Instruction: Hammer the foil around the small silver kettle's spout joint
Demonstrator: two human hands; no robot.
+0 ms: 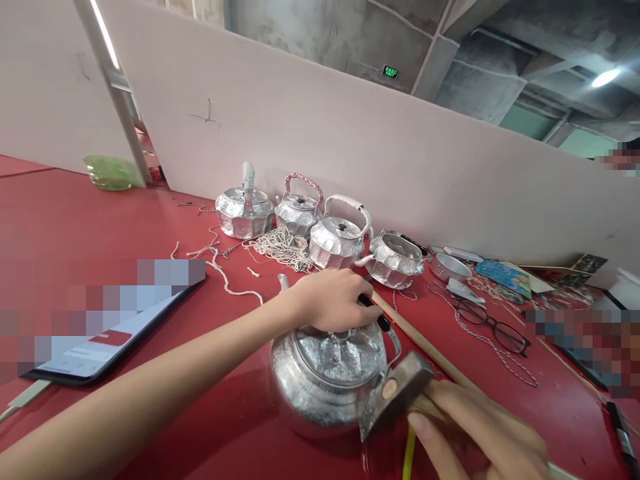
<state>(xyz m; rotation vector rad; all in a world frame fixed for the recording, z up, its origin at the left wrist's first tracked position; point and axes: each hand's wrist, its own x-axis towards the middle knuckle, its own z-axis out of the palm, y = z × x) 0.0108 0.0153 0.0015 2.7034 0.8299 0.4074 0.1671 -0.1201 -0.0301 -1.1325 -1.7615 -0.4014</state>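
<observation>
A hammered silver metal kettle without its lid (330,377) sits on the red table (100,220), well in front of a row of four finished silver kettles (320,230). The left hand (333,300) lies over the kettle's far rim, fingers curled around a thin black-tipped tool (377,317). The right hand (480,427) grips a wooden-handled steel hammer (395,393), its head touching the kettle's near-right rim. Short, light blows suit this thin wall, with the left-hand fingers kept off the struck spot.
</observation>
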